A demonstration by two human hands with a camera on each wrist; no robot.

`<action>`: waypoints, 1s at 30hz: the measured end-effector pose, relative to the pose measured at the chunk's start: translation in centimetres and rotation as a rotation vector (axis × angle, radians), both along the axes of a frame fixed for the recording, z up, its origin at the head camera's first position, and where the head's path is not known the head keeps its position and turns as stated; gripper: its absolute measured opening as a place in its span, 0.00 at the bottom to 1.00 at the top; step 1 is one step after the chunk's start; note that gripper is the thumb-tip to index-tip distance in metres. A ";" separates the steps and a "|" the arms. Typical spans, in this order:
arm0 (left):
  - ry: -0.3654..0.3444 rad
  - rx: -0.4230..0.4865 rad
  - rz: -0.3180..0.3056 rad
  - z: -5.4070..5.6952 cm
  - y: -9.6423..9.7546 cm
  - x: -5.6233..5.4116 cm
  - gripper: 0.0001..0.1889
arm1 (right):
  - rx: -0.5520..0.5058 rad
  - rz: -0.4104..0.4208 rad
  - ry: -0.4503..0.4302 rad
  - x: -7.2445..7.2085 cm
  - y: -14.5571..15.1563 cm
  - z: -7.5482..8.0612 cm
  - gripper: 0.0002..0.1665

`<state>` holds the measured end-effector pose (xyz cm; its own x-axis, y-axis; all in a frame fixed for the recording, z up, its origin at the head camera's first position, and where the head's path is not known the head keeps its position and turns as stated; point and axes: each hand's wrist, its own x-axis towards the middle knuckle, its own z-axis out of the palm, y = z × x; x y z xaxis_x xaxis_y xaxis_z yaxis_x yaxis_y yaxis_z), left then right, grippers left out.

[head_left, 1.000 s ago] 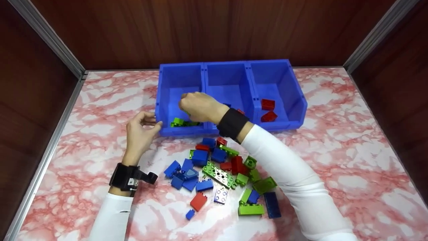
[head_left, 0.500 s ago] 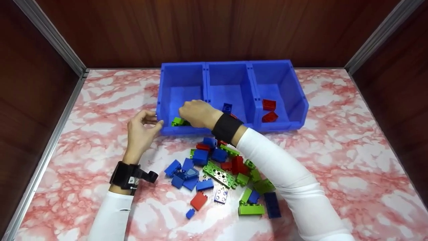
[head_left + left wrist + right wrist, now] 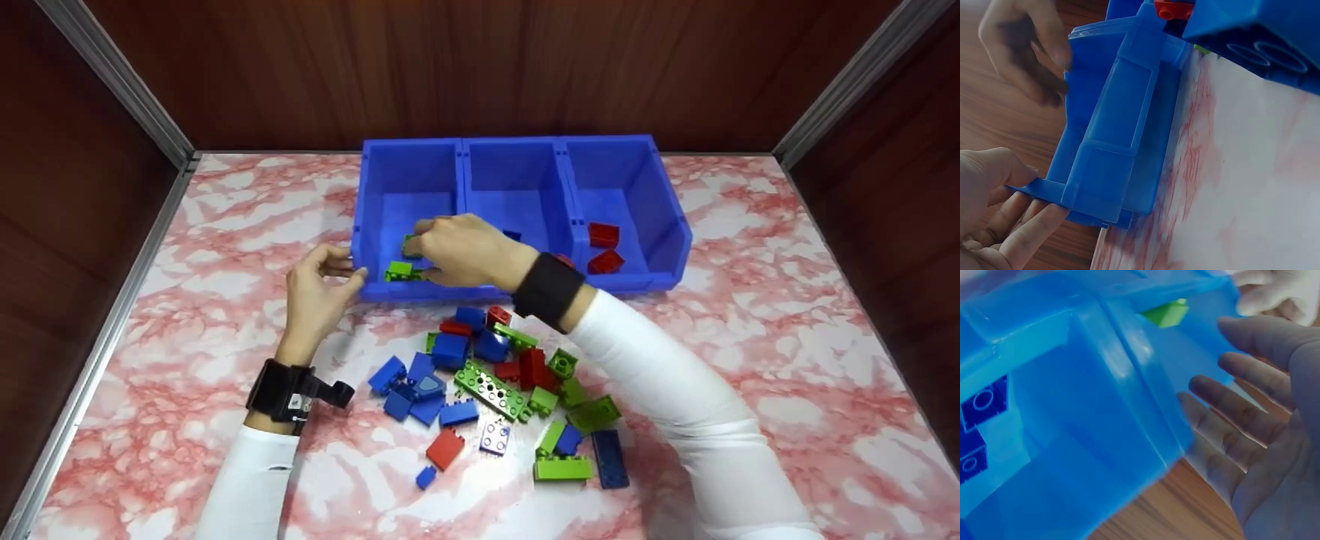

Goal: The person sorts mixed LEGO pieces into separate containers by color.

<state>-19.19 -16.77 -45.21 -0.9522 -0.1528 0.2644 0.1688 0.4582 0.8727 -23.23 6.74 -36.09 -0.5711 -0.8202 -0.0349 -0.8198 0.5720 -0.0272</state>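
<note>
My left hand [image 3: 319,296] pinches the left side wall of a blue three-compartment bin [image 3: 409,293], thumb on one face and fingers on the other in the left wrist view. Over the left compartment is my right hand [image 3: 469,251]; in the right wrist view its fingers [image 3: 1241,413] are spread and loosely straight, with nothing between them. A green toy brick [image 3: 410,245] lies right at its fingertips in the head view. Closer to the front wall sits another bright green brick [image 3: 399,271], partly covered by the hand.
A loose pile of red, green and blue bricks lies before the bin, with a long green studded piece [image 3: 491,390] in its middle. Two red bricks [image 3: 603,234] are in the right compartment. Blue bricks [image 3: 985,402] lie in the middle one. Wooden panels [image 3: 480,75] enclose the table.
My right hand first dropped lower in the left compartment, then moved slightly up and right with its fingers loosening; a green brick now shows by the fingertips. My left hand stays on the bin wall.
</note>
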 end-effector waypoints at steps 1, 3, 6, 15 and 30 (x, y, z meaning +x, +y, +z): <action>-0.001 -0.001 0.000 0.0 0.0 0.0 0.13 | -0.022 0.008 -0.007 0.3 0.5 0.3 0.22; -0.001 -0.003 0.001 0.1 0.0 0.1 0.13 | -0.061 0.019 -0.014 0.9 1.4 0.7 0.22; 0.007 -0.003 0.003 0.1 0.1 0.1 0.12 | -0.125 0.034 -0.009 1.9 3.2 1.3 0.22; 0.005 0.020 0.002 -0.1 0.2 0.0 0.13 | -0.256 0.077 -0.009 4.5 9.8 0.5 0.20; 0.012 -0.008 -0.008 0.0 0.0 0.1 0.13 | -0.177 -0.057 -0.178 8.5 17.0 -4.9 0.09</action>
